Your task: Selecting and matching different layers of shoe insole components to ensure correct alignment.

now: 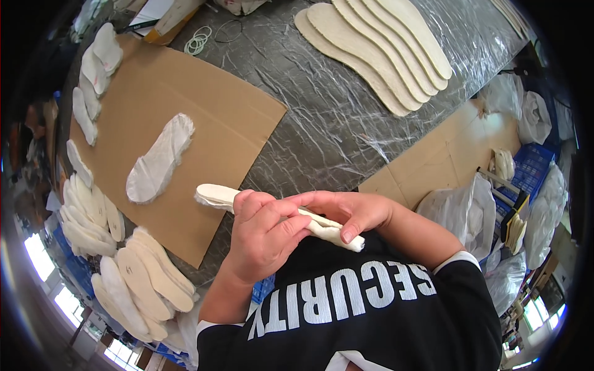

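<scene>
Head view: left hand (263, 238) and right hand (346, 213) both grip one pale insole (216, 196), held edge-up above the table edge, likely for pressing its layers together. Another insole lies flat on cardboard sheet (216, 123), apart.

Single head-worn fisheye view, looking steeply down, close over the hands (297, 226), worktable (322, 117) beyond
</scene>
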Demonstrator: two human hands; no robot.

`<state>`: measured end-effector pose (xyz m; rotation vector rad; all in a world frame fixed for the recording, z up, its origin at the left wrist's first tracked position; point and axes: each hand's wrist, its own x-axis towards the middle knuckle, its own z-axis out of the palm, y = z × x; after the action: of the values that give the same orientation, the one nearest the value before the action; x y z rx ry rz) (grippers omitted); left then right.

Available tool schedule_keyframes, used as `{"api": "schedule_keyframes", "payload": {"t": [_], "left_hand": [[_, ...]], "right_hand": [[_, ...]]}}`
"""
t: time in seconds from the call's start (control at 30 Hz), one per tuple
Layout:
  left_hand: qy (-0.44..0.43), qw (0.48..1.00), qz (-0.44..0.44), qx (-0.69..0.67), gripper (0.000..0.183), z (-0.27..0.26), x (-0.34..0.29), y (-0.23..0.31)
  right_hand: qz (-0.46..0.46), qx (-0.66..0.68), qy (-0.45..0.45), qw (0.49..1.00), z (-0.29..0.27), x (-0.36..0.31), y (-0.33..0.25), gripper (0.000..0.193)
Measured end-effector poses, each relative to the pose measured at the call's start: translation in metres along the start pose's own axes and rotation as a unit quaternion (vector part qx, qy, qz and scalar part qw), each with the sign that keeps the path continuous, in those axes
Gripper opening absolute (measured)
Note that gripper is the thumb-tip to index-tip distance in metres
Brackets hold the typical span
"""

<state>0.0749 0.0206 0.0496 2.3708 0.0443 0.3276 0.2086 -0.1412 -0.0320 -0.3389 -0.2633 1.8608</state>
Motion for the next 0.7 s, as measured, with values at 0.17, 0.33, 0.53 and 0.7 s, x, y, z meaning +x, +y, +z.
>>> {"api": "schedule_keyframes", "payload": {"t": [0.17,0.33,0.53,0.7], "left_hand": [[-0.04,0.999,-0.006,-0.005,0.028,0.007,0.0,0.002],[-0.061,0.998,-0.029,-0.012,0.03,0.013,-0.008,0.004],[-0.125,0.991,-0.039,-0.006,0.024,0.016,-0.013,0.009],[-0.097,0.994,-0.026,-0.034,0.024,0.022,-0.013,0.01]], "right_hand": [[0.018,0.065,0.057,0.996,0.006,-0.008,0.009,0.078],[0.028,0.107,0.109,0.988,0.008,-0.013,0.019,0.055],[0.032,0.154,0.171,0.973,0.005,-0.016,0.026,0.034],[0.027,0.001,0.169,0.985,0.01,-0.021,0.03,0.013]]}}
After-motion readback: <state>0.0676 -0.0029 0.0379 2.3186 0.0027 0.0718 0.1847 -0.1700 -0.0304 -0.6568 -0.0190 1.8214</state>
